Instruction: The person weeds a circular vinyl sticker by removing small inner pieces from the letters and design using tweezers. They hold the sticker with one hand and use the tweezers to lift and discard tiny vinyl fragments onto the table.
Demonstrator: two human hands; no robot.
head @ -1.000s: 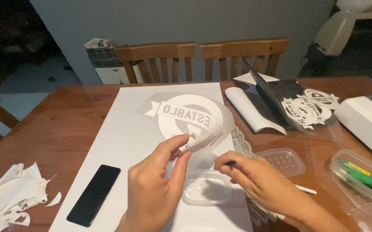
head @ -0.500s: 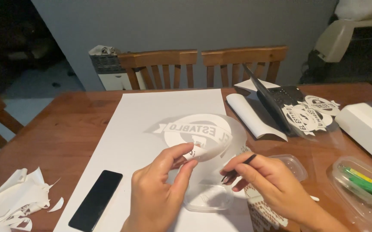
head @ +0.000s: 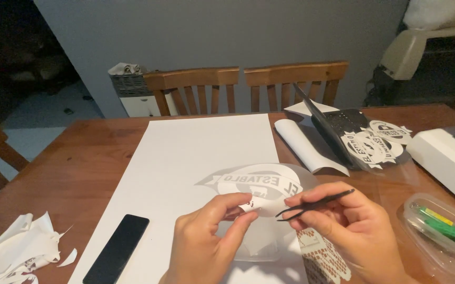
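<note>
Far left, on the wooden table (head: 88,158): a heap of torn white paper scraps (head: 14,255). Next to it, on the lower left corner of a big white sheet (head: 196,152): a flat black phone (head: 117,255), lying at a slant.

Near the bottom centre: left hand (head: 206,244), thumb and forefinger pinched together on a small curl of white backing paper (head: 253,204). Just beneath and behind, a round clear sticker sheet (head: 261,184) with a grey banner print, lifted slightly off the big sheet.

Right of that: right hand (head: 351,226), fingers clamped on thin black tweezers (head: 314,205), tips pointing left and almost touching the curl of paper; cannot tell whether the tips meet. Under the wrist, a printed sheet with a brown dotted pattern (head: 324,260).

Further back on the right: a roll of white paper (head: 309,147), a black mat (head: 343,131) carrying round printed stickers (head: 366,147).

Right edge: a white machine (head: 448,155), and below it a clear plastic tub (head: 440,239) holding green pens.

Behind the table: two wooden chairs (head: 248,87).
</note>
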